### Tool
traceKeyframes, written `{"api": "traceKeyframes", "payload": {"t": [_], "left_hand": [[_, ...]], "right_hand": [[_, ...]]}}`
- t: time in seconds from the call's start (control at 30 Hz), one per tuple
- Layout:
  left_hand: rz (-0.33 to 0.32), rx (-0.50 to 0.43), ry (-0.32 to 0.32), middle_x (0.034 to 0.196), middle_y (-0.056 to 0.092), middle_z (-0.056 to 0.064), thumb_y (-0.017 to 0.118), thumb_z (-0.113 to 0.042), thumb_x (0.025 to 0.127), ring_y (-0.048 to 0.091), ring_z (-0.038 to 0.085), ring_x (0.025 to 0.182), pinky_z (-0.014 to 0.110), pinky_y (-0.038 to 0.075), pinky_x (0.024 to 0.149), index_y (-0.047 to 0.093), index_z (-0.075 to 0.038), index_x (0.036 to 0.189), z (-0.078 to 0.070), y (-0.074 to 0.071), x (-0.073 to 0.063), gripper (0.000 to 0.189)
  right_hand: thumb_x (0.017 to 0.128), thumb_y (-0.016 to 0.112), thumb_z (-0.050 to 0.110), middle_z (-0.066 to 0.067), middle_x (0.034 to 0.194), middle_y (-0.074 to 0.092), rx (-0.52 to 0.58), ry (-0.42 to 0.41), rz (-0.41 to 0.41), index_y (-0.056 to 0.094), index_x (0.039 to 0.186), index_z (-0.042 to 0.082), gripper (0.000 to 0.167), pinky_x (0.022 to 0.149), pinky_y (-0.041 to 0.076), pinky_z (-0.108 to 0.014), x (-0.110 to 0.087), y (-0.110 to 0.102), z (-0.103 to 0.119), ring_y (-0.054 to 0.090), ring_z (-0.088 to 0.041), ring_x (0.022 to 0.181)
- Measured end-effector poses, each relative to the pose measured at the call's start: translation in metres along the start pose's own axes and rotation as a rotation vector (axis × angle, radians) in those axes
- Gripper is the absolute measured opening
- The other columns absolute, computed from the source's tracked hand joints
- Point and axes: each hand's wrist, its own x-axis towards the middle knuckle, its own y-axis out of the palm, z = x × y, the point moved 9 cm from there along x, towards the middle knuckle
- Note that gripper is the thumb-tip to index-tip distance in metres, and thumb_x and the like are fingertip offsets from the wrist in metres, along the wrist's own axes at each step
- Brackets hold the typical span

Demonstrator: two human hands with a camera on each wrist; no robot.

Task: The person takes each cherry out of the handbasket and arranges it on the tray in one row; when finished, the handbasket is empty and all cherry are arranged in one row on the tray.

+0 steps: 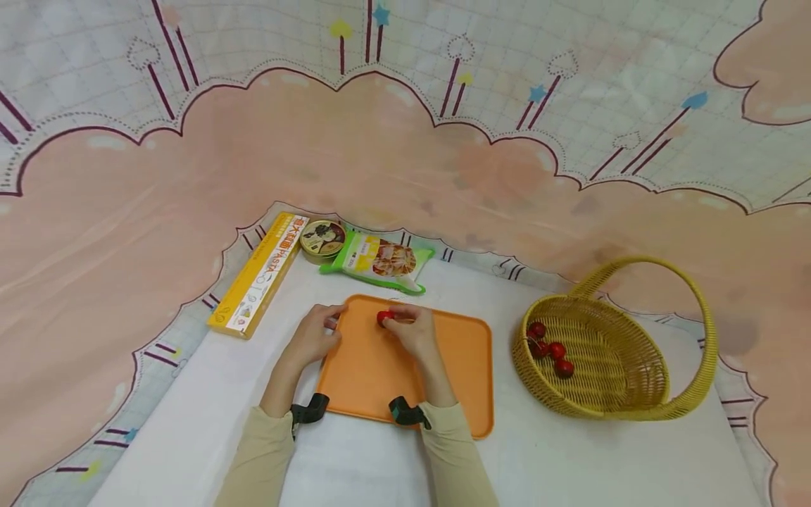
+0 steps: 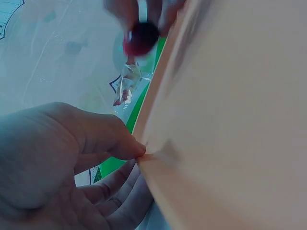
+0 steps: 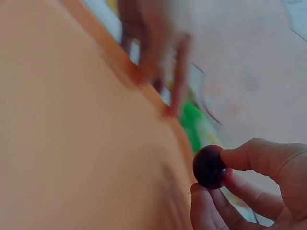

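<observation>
Thumb and fingertips of my right hand pinch a dark red cherry above the far part of an orange tray. In the head view the cherry looks bright red. My left hand grips the tray's rim near its far left corner. In the left wrist view, one digit of the left hand presses the tray edge while the other fingers curl beside it, partly hidden. More cherries lie at the left side of a yellow woven basket.
The basket, with its tall arched handle, stands right of the tray. Behind the tray lie a green-and-white food packet and a round tin. A yellow pasta box lies at the left. A patterned cloth hangs behind.
</observation>
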Motion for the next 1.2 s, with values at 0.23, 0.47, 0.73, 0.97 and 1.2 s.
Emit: {"api": "traceKeyframes", "payload": {"t": [0.23,0.47,0.73,0.97,1.2], "left_hand": [[0.008,-0.007,0.004,0.114,0.056,0.022,0.062,0.005,0.082,0.058,0.03,0.094,0.044,0.05,0.085,0.056,0.006,0.134,-0.004,0.003,0.002,0.052],[-0.009,0.001,0.005,0.112,0.056,0.023,0.063,0.006,0.081,0.059,0.031,0.093,0.045,0.05,0.086,0.057,0.007,0.132,-0.002,0.0,0.001,0.051],[-0.007,0.014,0.009,0.112,0.057,0.022,0.062,0.005,0.081,0.059,0.029,0.092,0.043,0.05,0.084,0.057,0.007,0.132,-0.002,-0.001,0.0,0.051],[0.007,0.02,0.002,0.115,0.056,0.023,0.062,0.005,0.082,0.059,0.03,0.094,0.043,0.05,0.083,0.056,0.006,0.133,-0.003,-0.001,-0.001,0.052],[0.005,0.026,0.009,0.115,0.056,0.023,0.061,0.004,0.082,0.06,0.031,0.095,0.045,0.05,0.085,0.056,0.006,0.133,-0.002,-0.003,-0.003,0.051]], "right_hand": [[0.08,0.076,0.002,-0.016,0.093,0.071,-0.124,-0.073,-0.027,0.072,0.1,-0.007,0.023,0.071,0.056,-0.03,0.001,0.031,0.0,0.067,-0.022,0.082],[0.08,0.078,0.007,-0.012,0.092,0.072,-0.18,-0.077,-0.04,0.072,0.098,-0.003,0.022,0.073,0.055,-0.031,-0.003,0.041,0.003,0.068,-0.022,0.083],[0.083,0.077,0.017,-0.011,0.097,0.071,-0.241,-0.071,-0.04,0.072,0.103,-0.001,0.027,0.08,0.055,-0.033,-0.001,0.035,0.002,0.066,-0.023,0.088],[0.085,0.073,0.014,-0.018,0.094,0.071,-0.256,-0.176,-0.089,0.072,0.101,-0.005,0.025,0.077,0.056,-0.04,0.006,-0.017,0.023,0.068,-0.032,0.088],[0.09,0.067,0.013,-0.024,0.102,0.069,-0.262,-0.152,-0.217,0.069,0.11,-0.006,0.028,0.061,0.05,-0.021,0.01,-0.123,0.043,0.069,-0.023,0.075]]}}
